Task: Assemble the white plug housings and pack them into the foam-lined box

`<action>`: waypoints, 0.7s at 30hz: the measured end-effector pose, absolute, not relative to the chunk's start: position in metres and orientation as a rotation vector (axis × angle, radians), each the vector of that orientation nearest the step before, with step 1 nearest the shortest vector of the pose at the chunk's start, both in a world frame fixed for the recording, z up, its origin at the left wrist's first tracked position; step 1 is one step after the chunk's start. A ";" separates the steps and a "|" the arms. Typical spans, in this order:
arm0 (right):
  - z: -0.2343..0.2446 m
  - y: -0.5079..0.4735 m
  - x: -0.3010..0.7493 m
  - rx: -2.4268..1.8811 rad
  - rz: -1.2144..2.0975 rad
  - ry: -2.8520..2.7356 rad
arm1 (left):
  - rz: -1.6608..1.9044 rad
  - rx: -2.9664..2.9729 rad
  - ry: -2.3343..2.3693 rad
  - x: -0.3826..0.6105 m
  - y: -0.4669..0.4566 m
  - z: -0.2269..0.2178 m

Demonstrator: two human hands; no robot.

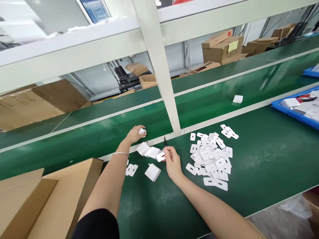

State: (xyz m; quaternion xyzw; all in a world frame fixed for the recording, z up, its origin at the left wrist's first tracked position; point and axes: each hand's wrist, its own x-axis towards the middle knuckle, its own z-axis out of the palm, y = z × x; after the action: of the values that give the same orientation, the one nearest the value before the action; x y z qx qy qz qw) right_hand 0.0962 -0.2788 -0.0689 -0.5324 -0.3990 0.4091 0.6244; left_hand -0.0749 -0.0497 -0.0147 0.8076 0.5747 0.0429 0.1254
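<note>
Over the green belt, my left hand (134, 134) is closed around a small white power adapter (142, 131). My right hand (173, 163) pinches a flat white slotted plate (160, 156). A thin black pen-like tool (165, 142) also sticks up from its fingers. Between the hands, several white adapters (151, 152) lie side by side at the worktop's back edge. Nearer to me, a single white adapter (153, 172) sits with its prongs pointing away. A few loose plates (131, 170) lie beneath my left forearm. Right of my right hand spreads a heap of white slotted plates (211, 156).
An open cardboard box (67, 186) stands at the left. A pale upright post (159, 66) rises behind my hands. Another white adapter (238, 99) lies on the green belt (204, 96). At the right, a blue tray (294, 114) holds white parts and a red-handled tool.
</note>
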 end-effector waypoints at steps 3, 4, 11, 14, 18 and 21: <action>-0.070 -0.276 0.097 -1.209 0.931 -0.866 | 0.197 2.382 1.558 -0.065 -0.056 -0.001; -0.071 -0.276 0.097 -1.203 0.934 -0.849 | 0.237 2.395 1.526 -0.062 -0.062 0.004; -0.074 -0.273 0.098 -1.163 0.886 -0.703 | 0.496 2.718 1.159 -0.047 -0.168 0.010; -0.070 -0.274 0.101 -1.143 0.843 -0.657 | 0.479 2.826 1.300 -0.038 -0.205 -0.004; -0.065 -0.275 0.103 -1.106 0.833 -0.624 | 0.495 2.879 1.521 -0.026 -0.221 -0.019; -0.064 -0.275 0.103 -1.079 0.837 -0.634 | 0.476 2.877 1.603 -0.020 -0.223 -0.021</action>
State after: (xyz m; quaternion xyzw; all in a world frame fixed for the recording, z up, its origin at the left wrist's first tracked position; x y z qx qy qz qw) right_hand 0.1028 -0.2753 -0.0637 -0.4899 -0.2879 0.3800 0.7299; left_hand -0.0198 -0.2232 -0.0210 0.8608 0.4796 0.1425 -0.0928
